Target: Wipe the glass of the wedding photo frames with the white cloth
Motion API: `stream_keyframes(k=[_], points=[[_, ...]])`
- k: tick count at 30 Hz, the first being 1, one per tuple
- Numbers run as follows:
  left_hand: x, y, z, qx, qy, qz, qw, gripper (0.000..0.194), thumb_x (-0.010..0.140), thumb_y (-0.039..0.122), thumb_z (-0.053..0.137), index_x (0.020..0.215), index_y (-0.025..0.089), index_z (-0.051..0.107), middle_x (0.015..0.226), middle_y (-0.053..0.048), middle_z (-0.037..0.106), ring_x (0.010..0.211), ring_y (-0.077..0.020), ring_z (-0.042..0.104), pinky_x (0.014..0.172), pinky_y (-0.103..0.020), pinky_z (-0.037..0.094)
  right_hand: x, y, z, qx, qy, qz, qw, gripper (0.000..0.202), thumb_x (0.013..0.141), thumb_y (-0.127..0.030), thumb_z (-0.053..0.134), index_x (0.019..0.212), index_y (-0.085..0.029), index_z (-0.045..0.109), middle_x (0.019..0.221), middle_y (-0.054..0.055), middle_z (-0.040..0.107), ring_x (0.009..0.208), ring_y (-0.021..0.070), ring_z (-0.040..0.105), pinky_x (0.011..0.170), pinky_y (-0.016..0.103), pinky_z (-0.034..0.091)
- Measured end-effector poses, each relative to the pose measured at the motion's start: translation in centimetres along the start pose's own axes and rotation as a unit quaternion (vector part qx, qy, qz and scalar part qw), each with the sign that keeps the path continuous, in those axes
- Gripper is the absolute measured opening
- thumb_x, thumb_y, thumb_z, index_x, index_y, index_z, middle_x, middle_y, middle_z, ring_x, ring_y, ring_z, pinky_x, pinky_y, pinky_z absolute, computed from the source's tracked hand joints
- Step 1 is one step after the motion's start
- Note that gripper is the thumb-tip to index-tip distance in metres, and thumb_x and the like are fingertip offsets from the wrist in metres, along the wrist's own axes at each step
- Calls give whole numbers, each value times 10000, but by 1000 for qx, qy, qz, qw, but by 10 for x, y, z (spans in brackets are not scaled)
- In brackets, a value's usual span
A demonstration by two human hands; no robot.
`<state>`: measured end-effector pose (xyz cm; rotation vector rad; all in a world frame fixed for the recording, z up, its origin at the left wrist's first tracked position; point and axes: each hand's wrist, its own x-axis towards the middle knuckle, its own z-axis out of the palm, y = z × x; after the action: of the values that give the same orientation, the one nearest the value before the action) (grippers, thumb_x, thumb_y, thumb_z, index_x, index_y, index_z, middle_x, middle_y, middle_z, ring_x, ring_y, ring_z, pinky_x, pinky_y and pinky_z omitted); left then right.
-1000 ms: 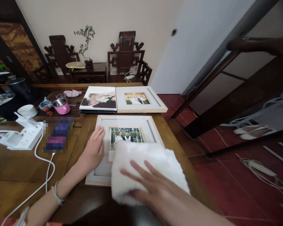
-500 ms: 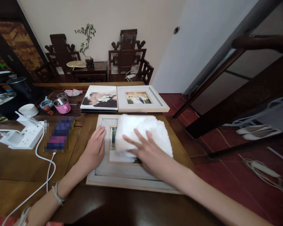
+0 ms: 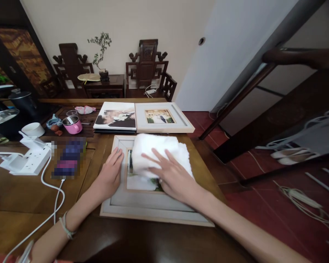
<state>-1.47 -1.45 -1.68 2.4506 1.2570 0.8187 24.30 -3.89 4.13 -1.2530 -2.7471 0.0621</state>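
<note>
White, fluffy cloth [image 3: 153,151] lies under the right hand [image 3: 171,175], whose fingers are spread flat and press it down onto the glass of a pale picture frame [image 3: 142,204]. The cloth covers the upper half of the frame, hiding most of the photo inside. Just to the left of that hand, the left hand [image 3: 109,175] rests palm down, fingers together, on the frame's left border, holding nothing. The frame lies flat on a brown wooden table [image 3: 22,204], its near edge close to the person. Beyond the hands, farther up the table, a second pale frame [image 3: 164,120] lies flat, touching the right side of a photo album [image 3: 115,117]. Off to the left of the left hand sits a white power strip [image 3: 30,157] with a white cable [image 3: 50,212] trailing toward the person, and beyond it a pink cup [image 3: 72,125] and a white bowl [image 3: 32,129]. Against the far wall stand two dark carved chairs [image 3: 146,71].
</note>
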Motion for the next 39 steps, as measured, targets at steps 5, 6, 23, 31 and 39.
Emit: stream_keyframes(k=[5, 6, 23, 31, 39], points=[[0, -3, 2, -6, 16, 9, 1000, 545, 932, 65, 359, 1467, 155, 412, 1523, -189, 430, 1490, -293, 269, 1194, -587, 281, 36, 19, 1, -49, 8, 28, 998, 703, 693, 103, 438, 1318, -162, 621, 1583, 99, 328, 1452, 473, 137, 1083, 788, 180], [0, -4, 3, -10, 22, 10, 1000, 541, 929, 62, 358, 1461, 147, 419, 1517, -192, 435, 1487, -290, 276, 1195, -578, 287, 35, 14, 0, -50, 1, 23, 999, 700, 693, 107, 445, 1306, -173, 634, 1579, 101, 336, 1447, 483, 149, 1067, 796, 207], [0, -4, 6, 4, 10, -10, 1000, 562, 908, 43, 335, 1462, 109, 409, 1536, -201, 408, 1496, -293, 251, 1208, -574, 263, -8, -18, -10, -19, -85, -25, 996, 711, 696, 73, 500, 1301, -273, 640, 1593, 7, 306, 1456, 416, 179, 1116, 718, 236], [-1, -7, 7, -9, 34, 14, 999, 539, 929, 58, 341, 1457, 129, 420, 1517, -195, 435, 1492, -275, 268, 1211, -546, 276, 47, 16, -9, -95, -54, 44, 993, 733, 714, 133, 441, 1357, -185, 594, 1609, 78, 261, 1428, 533, 120, 1038, 805, 261], [0, -2, 6, 0, 25, -5, 1000, 518, 936, 75, 326, 1443, 87, 432, 1524, -214, 421, 1495, -284, 256, 1213, -557, 262, -35, -62, -9, 77, -155, -74, 982, 389, 825, -63, 611, 1116, -287, 742, 1554, 45, 397, 1390, 541, 253, 962, 835, 320]])
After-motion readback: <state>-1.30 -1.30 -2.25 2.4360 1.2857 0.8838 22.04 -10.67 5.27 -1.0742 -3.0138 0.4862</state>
